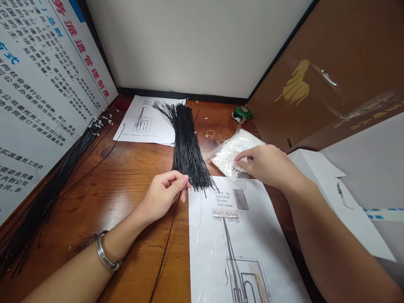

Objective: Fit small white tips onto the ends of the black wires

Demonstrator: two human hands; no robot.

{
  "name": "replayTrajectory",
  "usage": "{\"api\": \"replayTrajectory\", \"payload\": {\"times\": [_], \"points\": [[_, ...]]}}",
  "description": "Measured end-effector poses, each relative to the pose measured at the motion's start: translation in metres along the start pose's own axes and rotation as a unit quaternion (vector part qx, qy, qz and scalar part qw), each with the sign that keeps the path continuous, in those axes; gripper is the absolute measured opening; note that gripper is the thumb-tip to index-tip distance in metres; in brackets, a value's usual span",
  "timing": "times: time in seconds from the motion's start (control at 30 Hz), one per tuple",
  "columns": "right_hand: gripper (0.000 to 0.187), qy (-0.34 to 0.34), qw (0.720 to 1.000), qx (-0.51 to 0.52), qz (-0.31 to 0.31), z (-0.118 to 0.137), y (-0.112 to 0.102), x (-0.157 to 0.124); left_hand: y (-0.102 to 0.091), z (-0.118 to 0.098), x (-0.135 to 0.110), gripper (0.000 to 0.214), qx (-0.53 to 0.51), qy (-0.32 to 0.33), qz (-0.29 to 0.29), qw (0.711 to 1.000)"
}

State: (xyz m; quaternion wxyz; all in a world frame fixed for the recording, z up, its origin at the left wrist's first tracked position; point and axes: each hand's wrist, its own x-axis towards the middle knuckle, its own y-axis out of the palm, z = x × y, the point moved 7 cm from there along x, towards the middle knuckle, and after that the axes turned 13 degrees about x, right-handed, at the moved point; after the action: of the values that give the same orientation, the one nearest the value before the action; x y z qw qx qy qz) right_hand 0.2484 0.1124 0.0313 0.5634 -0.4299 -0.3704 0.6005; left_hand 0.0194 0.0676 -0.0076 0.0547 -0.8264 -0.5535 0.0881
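My left hand [166,191] is closed in a pinch on a thin black wire [167,240] at the near end of a bundle of black wires [186,143] lying on the wooden table [126,176]. The wire trails toward me over the table. My right hand [267,164] rests on a clear plastic bag of small white parts [232,151], its fingers curled together at the bag's near edge. Whether they hold a part is hidden. A silver bracelet circles my left wrist.
A sleeved instruction sheet [240,244] lies in front of me, and another drawing sheet [147,120] at the back. A second long bundle of black wires [59,168] lies along the left poster wall. A green tape dispenser [242,113] and yellow rubber bands [210,133] sit behind the bag. White card [334,185] lies right.
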Motion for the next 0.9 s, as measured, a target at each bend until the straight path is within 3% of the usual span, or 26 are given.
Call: {"api": "replayTrajectory", "payload": {"times": [0.13,0.23,0.33,0.47,0.7,0.9], "points": [[0.019,-0.019,0.996,0.048,-0.073,0.005,-0.013,-0.005,0.003,0.002,-0.001,0.023,-0.072,-0.005,0.032,0.997],[0.017,-0.087,0.975,0.174,-0.108,0.029,-0.020,-0.018,0.007,0.002,-0.002,0.021,-0.095,-0.003,0.059,0.994],[0.019,-0.146,0.933,0.327,-0.034,0.062,-0.011,-0.034,0.008,0.002,-0.003,0.030,-0.060,-0.005,0.057,0.997],[0.021,-0.143,0.897,0.415,0.044,0.088,0.005,-0.049,0.008,0.001,-0.001,0.037,-0.034,-0.006,0.051,0.998],[0.014,-0.061,0.857,0.507,0.068,0.082,0.030,-0.043,0.012,0.004,-0.004,0.025,-0.057,-0.007,0.087,0.995],[0.015,-0.055,0.855,0.508,0.089,0.081,0.041,-0.041,0.008,0.004,-0.002,0.038,-0.015,-0.010,0.047,0.999]]}}
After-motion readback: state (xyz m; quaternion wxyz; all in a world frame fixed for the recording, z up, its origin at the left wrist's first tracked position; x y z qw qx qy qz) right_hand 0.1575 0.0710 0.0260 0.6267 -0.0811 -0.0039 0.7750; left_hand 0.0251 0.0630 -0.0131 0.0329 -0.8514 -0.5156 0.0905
